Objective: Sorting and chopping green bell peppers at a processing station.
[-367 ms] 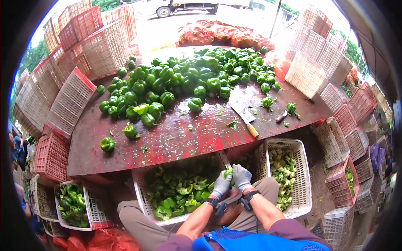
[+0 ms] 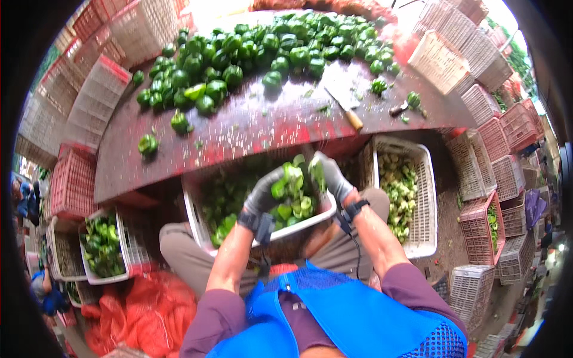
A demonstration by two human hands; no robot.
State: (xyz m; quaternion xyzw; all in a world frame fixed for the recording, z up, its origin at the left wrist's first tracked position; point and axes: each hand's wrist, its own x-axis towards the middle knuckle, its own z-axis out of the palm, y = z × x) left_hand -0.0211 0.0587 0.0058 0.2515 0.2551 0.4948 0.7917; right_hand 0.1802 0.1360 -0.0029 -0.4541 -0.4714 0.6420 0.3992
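Note:
My gloved left hand [image 2: 264,192] is over the white crate [image 2: 194,209] of cut green peppers, its fingers closed around a pale-edged green pepper piece [image 2: 291,181]. Opposite it, my gloved right hand [image 2: 334,178] grips another green pepper piece [image 2: 317,173]. A small gap parts the two hands, and motion blurs the pieces between them. Cut pepper halves fill the crate beneath. On the red table beyond lies a cleaver [image 2: 344,108] with a wooden handle, and a big heap of whole green peppers [image 2: 233,74] covers its far side.
A white crate [image 2: 425,197] of pale pepper cores stands to the right, beside my knee. Left of me is a crate [image 2: 122,250] of green peppers, near red mesh sacking [image 2: 146,310]. Stacked crates [image 2: 474,173] line both sides. A small knife [image 2: 399,110] lies on the table [image 2: 239,128].
My hands have moved apart, the left one leftward over the crate, with larger pepper pieces now showing between them. The whole view has tilted downward.

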